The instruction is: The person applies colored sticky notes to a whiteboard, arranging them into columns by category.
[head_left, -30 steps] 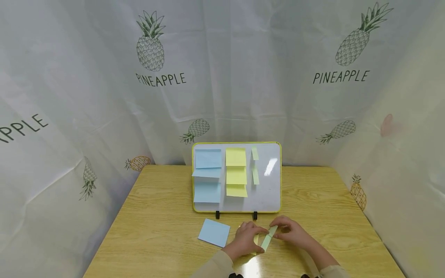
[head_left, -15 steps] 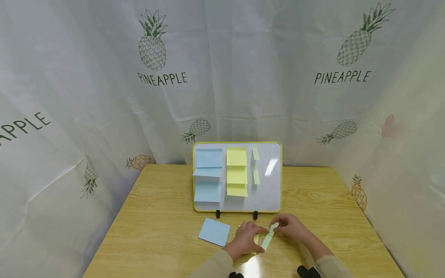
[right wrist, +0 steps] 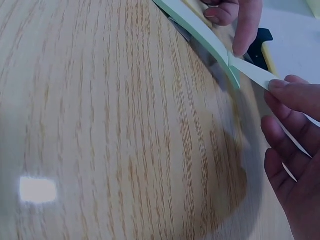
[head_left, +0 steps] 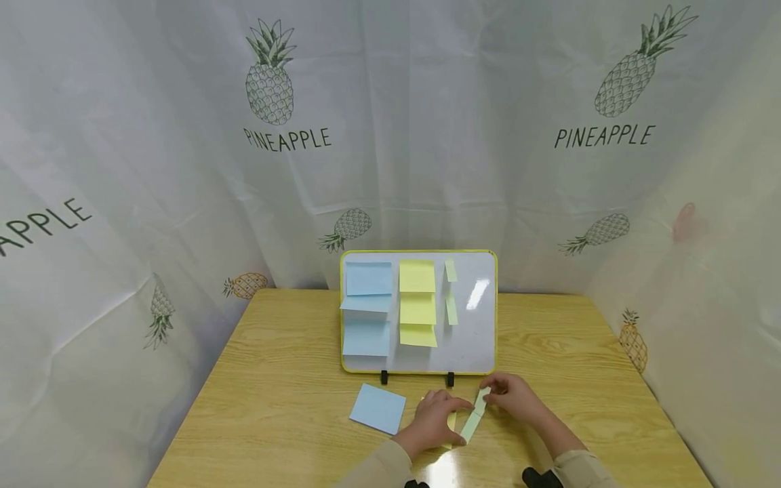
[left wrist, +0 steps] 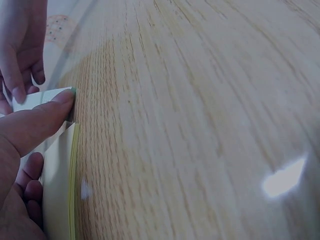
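My left hand (head_left: 432, 421) holds a narrow pale-green sticky note pad (head_left: 471, 427) between thumb and index finger, just above the table. With thumb and fingertips, my right hand (head_left: 517, 398) pinches the end of a green sticky note (right wrist: 254, 75). That note bends up from the pad's far end and still touches it, as the right wrist view shows. A yellow sticky note pad (left wrist: 61, 185) lies beneath the left hand, partly hidden by it. To the left is a light-blue sticky note pad (head_left: 378, 409) on the table.
Behind the hands stands a yellow-framed whiteboard (head_left: 466, 349) on black feet (head_left: 450, 379). It carries columns of blue notes (head_left: 368, 278), yellow notes (head_left: 417, 276) and narrow green notes (head_left: 451, 309). A pineapple-print curtain (head_left: 427, 149) surrounds the wooden table (head_left: 268, 407).
My right hand has shifted its fingers on the green note and drawn it slightly up and away from the pad. The left hand keeps its hold in place.
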{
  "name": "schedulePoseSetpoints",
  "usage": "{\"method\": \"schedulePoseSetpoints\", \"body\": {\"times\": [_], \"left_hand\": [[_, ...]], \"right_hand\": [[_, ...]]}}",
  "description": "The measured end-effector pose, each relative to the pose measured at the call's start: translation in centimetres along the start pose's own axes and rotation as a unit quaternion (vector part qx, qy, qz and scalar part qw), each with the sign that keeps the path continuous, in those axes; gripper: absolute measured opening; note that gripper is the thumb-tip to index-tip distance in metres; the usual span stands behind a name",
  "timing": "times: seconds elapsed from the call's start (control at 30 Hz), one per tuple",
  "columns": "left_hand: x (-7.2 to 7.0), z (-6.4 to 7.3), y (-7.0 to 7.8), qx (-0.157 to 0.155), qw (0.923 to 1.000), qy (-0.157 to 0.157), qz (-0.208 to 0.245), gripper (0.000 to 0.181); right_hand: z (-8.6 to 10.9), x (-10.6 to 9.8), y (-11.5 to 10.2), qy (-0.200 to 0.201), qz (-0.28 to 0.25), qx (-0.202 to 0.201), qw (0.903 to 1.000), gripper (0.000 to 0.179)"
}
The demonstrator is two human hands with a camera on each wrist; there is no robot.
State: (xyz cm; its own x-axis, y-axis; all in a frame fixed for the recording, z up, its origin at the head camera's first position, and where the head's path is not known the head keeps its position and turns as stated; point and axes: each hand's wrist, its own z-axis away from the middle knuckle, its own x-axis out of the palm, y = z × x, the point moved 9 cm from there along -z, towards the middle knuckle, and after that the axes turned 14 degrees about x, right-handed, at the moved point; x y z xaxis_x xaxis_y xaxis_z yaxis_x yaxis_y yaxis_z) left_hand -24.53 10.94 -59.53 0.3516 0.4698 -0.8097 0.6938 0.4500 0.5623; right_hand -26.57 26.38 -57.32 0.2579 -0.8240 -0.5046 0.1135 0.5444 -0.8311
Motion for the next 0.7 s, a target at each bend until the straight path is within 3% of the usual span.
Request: {"method": "schedulePoseSetpoints", "body": {"times": [0.33,0.7], "left_hand": [[0.3,-0.1,-0.4,-0.004,1.0000,0.003,0.002,0.065],[0.5,-0.2,-0.6,-0.006,1.0000,0.005,0.000,0.067]], "right_hand": [[-0.2,-1.0,0.4,0.042,0.005,0.007,0.9991,0.020],[0.0,-1.8,0.4,0.061,-0.016,0.013,0.9979,0.023]]}}
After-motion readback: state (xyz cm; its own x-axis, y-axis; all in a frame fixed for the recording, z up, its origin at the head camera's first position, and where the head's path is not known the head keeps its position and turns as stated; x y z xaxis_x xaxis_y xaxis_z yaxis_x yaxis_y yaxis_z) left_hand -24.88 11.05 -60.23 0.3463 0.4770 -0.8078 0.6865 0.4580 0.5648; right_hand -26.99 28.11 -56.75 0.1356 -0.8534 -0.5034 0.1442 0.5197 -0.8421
